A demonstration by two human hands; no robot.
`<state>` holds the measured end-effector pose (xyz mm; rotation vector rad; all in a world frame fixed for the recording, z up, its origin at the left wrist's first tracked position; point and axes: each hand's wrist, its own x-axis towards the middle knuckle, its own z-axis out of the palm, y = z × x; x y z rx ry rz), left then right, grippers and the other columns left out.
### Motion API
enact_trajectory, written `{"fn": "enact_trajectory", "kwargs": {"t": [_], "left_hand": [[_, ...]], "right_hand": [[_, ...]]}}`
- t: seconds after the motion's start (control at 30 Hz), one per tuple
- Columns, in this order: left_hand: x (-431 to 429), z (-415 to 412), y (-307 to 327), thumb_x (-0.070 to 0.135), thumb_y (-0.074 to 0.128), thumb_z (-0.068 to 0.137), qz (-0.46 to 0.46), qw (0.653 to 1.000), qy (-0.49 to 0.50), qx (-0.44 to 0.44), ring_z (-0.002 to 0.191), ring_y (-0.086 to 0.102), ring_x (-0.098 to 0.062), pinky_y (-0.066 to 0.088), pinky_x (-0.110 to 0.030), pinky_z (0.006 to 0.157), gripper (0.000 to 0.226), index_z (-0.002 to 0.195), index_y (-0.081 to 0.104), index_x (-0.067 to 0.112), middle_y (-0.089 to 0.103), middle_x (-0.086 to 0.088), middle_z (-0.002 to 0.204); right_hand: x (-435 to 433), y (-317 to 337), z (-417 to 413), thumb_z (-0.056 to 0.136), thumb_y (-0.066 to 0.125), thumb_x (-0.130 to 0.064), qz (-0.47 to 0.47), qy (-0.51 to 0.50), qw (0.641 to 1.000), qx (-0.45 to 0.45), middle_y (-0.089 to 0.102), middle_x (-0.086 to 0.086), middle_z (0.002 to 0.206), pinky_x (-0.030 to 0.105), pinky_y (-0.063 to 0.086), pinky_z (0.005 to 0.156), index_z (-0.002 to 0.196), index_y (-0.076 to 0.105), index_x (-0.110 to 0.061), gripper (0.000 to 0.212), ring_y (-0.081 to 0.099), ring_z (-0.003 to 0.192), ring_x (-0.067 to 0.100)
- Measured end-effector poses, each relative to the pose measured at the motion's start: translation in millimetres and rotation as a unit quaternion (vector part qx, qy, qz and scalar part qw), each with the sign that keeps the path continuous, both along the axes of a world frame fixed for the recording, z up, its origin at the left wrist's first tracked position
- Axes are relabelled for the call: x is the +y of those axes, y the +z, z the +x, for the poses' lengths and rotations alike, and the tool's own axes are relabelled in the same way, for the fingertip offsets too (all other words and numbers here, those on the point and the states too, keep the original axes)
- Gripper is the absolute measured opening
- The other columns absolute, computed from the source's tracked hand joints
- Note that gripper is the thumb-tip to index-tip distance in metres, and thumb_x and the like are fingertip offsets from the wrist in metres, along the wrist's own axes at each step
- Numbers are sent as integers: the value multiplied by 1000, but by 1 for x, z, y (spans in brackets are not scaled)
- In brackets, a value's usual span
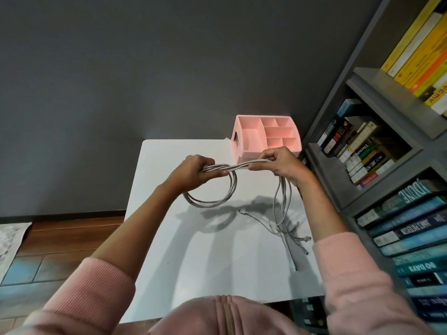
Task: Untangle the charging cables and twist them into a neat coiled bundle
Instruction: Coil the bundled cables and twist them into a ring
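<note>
Charging cables, pale grey and several together, are held up over a white desk between two bare hands. On the left, the left hand is closed around the bunch, fingers curled over the top and thumb pressed underneath; how many strands pass through the fist is hidden by the fingers. From that fist a round loop of the same cables hangs down, its lower left arc passing behind the left wrist so that part is out of sight. Whether the loop touches the desk or hangs just above it cannot be told, though its shadow lies on the white surface below.

Between the hands the strands run as a short twisted span. The right hand pinches the other end of that span, fingers bunched tight and thumb pointing left. Below it the loose ends drop to the desk and fan out, crossing one another; the small connectors at the tips are too blurred to identify.

Behind the right hand stands a pink organiser tray with several compartments, its front edge partly covered by the knuckles. Further right a grey bookshelf holds stacked books and is cut off by the frame edge. Pink sleeves cover both forearms.
</note>
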<state>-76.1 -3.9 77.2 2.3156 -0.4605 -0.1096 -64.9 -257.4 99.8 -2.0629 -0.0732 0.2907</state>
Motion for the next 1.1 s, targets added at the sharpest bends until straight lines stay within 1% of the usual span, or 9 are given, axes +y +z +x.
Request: {"fn": "enact_trajectory", "kwargs": {"t": [0.13,0.23,0.37,0.5,0.6,0.73,0.83,0.93,1.1], "left_hand": [[20,3,7,45,70,80,-74,990,-13,120,46,22,-12,21,-23,45,43,52,54,17,24,7,51],[49,4,6,60,71,69,-83,984,7,158,44,22,-12,21,-23,45,52,71,65,8,24,7,50],[63,5,0,60,73,69,-93,977,19,191,43,20,-11,20,-18,42,69,80,57,-6,23,9,50],[60,2,1,58,75,62,-154,967,35,202,44,17,-11,17,-18,42,57,55,37,16,20,6,51],[57,1,2,58,75,64,-160,965,32,205,44,18,-11,18,-18,42,56,58,38,15,20,7,51],[39,1,3,53,74,70,-172,962,18,209,43,19,-11,20,-18,42,60,65,41,4,22,9,49],[24,-1,4,46,75,76,-185,960,10,209,43,20,-10,20,-18,42,52,56,38,16,23,9,49],[10,-3,2,37,72,81,-189,959,12,209,42,22,-9,21,-19,42,47,56,38,19,24,9,48],[-9,-13,-1,37,71,82,-186,960,5,208,41,22,-10,20,-18,40,48,68,45,-1,24,10,45]], "right_hand": [[-19,-5,-1,73,81,-10,-3,-36,999,9,58,-7,60,7,30,44,79,64,-5,19,47,44,-7],[-47,-18,-2,74,79,-7,11,-111,994,-5,61,0,70,6,37,51,78,56,-10,23,54,54,-5],[-62,-32,-2,74,79,-6,16,-187,982,-16,55,1,67,12,38,54,74,53,-13,27,48,62,8],[-69,-52,-7,81,75,-23,-16,-331,943,-25,45,1,56,24,29,47,62,51,-14,32,38,52,11],[-74,-72,-13,85,68,-31,-30,-378,925,-3,38,4,55,29,23,50,63,48,-8,38,33,54,17],[-52,-82,-17,90,61,-41,89,-445,890,44,44,0,59,25,34,46,62,47,-16,41,40,51,14],[-33,-87,-11,88,62,-44,176,-477,858,77,39,0,56,19,28,34,67,42,-16,40,36,38,10],[-15,-92,-3,88,64,-34,261,-489,826,105,28,0,56,14,19,32,73,40,-15,34,23,25,6],[20,-78,6,90,60,-13,377,-488,775,136,21,1,59,15,18,32,74,44,-13,23,18,24,7]]}}
